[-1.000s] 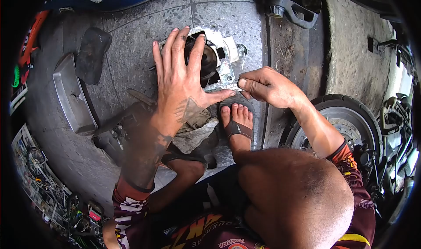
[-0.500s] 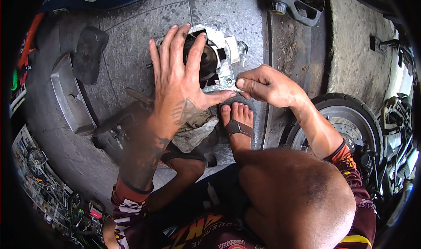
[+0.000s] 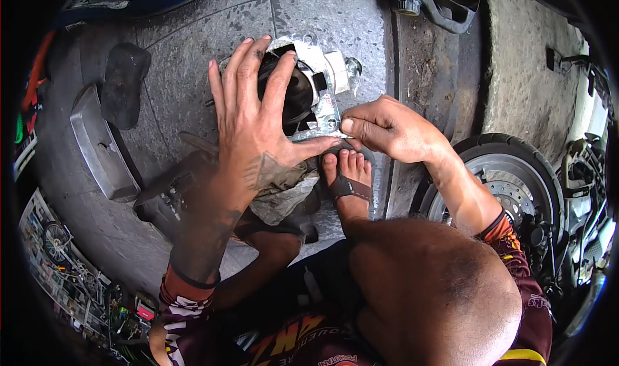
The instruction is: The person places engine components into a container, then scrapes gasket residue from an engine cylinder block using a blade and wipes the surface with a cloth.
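Note:
A pale metal engine part [image 3: 327, 111] with a dark round opening rests on the floor just beyond my sandalled foot [image 3: 351, 179]. Spread over its left side, my left hand [image 3: 255, 108] holds it, fingers along the far rim and thumb at the near edge. My right hand [image 3: 383, 130] is pinched at the part's near right corner; whatever lies between thumb and fingers is hidden. A crumpled grey cloth [image 3: 284, 198] lies below my left wrist.
To the left are a metal tray [image 3: 103, 150] and a black pad-like piece [image 3: 126, 82]. A black container [image 3: 445, 11] is at the upper right. A motorcycle wheel [image 3: 548, 185] stands right of my right forearm.
The metal part and both hands have shifted slightly left in view, my left hand the most. Both hands keep their places on the part.

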Demonstrator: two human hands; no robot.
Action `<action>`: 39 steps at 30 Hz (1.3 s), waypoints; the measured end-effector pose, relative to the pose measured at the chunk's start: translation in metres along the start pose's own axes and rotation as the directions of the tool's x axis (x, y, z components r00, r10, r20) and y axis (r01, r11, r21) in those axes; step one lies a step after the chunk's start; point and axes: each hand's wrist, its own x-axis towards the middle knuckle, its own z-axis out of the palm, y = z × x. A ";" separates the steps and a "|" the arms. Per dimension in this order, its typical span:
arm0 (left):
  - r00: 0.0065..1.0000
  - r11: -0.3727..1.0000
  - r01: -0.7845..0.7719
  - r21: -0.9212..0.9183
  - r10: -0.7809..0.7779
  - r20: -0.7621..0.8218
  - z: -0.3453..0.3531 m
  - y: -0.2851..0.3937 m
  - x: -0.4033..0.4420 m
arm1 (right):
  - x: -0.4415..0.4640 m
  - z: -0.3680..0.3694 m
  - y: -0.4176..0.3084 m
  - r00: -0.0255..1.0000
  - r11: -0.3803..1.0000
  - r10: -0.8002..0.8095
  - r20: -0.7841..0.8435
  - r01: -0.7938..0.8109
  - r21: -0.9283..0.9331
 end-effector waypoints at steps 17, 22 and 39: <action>1.000 1.000 0.013 0.003 -0.013 -0.004 0.001 0.000 -0.001 | -0.017 -0.011 -0.002 0.999 0.998 0.049 -0.017 -0.050 -0.048; 0.999 1.000 0.011 -0.010 -0.011 0.034 -0.004 0.000 -0.002 | -0.005 -0.002 0.001 0.998 0.998 -0.057 -0.015 0.057 0.021; 1.000 1.000 -0.010 0.010 0.009 0.019 -0.002 -0.001 0.001 | -0.003 -0.009 -0.005 1.000 1.000 0.006 0.004 -0.006 0.019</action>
